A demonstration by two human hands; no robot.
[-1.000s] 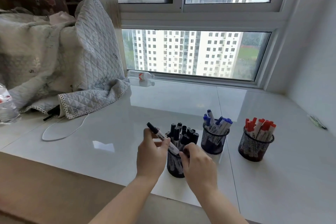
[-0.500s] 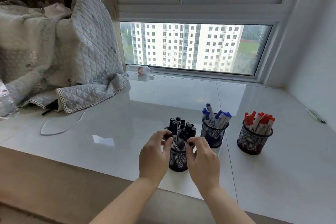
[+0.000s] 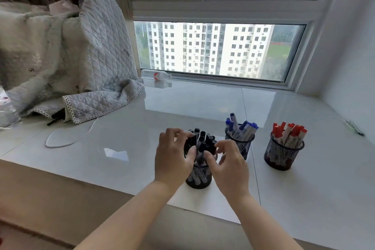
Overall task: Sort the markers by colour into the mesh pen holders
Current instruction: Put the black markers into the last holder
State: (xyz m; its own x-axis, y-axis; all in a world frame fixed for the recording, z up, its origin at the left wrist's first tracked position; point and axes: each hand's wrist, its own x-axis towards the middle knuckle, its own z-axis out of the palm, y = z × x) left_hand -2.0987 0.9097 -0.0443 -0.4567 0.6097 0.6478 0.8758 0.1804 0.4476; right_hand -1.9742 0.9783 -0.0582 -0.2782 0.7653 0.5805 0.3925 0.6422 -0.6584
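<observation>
Since a second ago that black marker went into the near-edge holder (image 3: 198,176); left hand (image 3: 172,156) and right hand (image 3: 229,165) now hover loosely spread around the black markers (image 3: 203,144), holding nothing, probably tidying them upright.

The left hand (image 3: 172,158) and right hand (image 3: 229,166) hide most of the rim and upper wall of the nearest black mesh pen holder (image 3: 198,178). A clear plastic bottle (image 3: 6,111) is cut off by the left edge. The small dark object (image 3: 354,128) by the right wall is too small to identify.
</observation>
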